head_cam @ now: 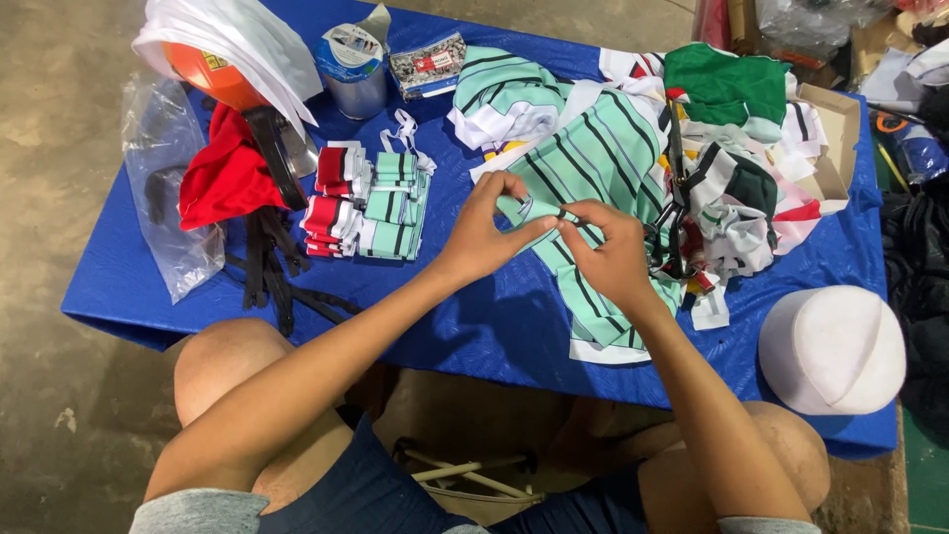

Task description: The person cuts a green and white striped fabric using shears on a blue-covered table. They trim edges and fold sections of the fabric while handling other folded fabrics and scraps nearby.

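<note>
My left hand and my right hand meet over the blue table, both pinching a small mint-green striped fabric piece. Under and behind them lies a larger mint-green cloth with black stripes. To the left of my left hand stand folded stacks of red-white and green-white fabric pieces.
A heap of mixed fabric scraps lies at the right with a cardboard box. A white cap form sits at the near right corner. Red cloth, black straps, a plastic bag and a tin can are at the left.
</note>
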